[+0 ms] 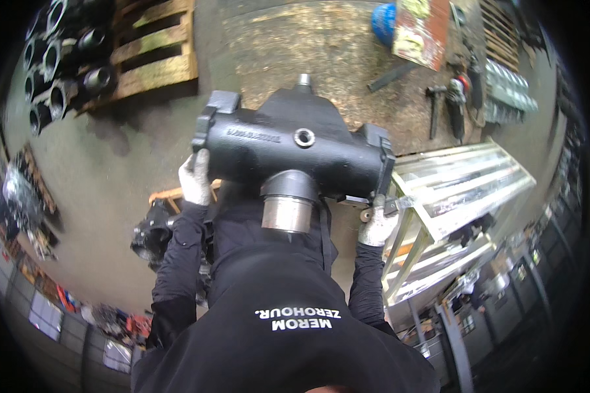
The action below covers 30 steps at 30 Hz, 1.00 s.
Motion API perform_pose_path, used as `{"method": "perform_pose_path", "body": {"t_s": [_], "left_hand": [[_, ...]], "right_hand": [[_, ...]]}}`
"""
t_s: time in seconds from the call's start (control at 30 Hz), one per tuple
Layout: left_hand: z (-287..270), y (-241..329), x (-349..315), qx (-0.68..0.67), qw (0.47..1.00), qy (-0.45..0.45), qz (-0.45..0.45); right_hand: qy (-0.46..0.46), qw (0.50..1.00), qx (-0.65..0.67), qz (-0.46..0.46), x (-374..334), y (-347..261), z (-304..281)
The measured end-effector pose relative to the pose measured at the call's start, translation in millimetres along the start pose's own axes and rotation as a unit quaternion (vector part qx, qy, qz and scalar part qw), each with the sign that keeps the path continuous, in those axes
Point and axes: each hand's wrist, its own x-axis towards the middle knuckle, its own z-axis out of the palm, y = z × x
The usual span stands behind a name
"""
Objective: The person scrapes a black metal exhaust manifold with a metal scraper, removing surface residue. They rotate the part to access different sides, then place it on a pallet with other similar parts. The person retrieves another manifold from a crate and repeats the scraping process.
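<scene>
Across the front of my body lies a big black-painted metal housing, a thick tube with a flange at each end. A bare, shiny metal stub sticks out toward me, a ringed hole sits in the middle of the tube, and a smaller metal pin points away from me. My left hand, in a pale work glove, grips the left flange from below. My right hand, gloved alike, holds the lower edge of the right flange. A small round knob-like piece shows beside my right fingers.
Beyond the housing is a worn wooden bench top. On it lie a hammer, a grinder-like power tool and a dark bar. A metal-framed rack stands close on my right. At far left, a pallet adjoins several black castings.
</scene>
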Motion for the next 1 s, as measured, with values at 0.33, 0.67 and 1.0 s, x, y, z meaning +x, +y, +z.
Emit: {"method": "perform_pose_path", "body": {"t_s": [0.33,0.67,1.0], "left_hand": [[0.6,54.6,68.7,-0.045,0.997,-0.059,-0.010],[-5.8,154.8,86.3,0.158,0.964,-0.022,0.214],[37.9,128.3,19.2,0.240,0.946,0.035,0.214]], "right_hand": [[0.085,0.976,0.196,0.041,-35.3,-18.8,46.3],[0.026,0.944,0.319,0.078,24.5,0.4,115.4],[-0.005,0.979,0.183,0.092,114.2,50.3,125.2]]}}
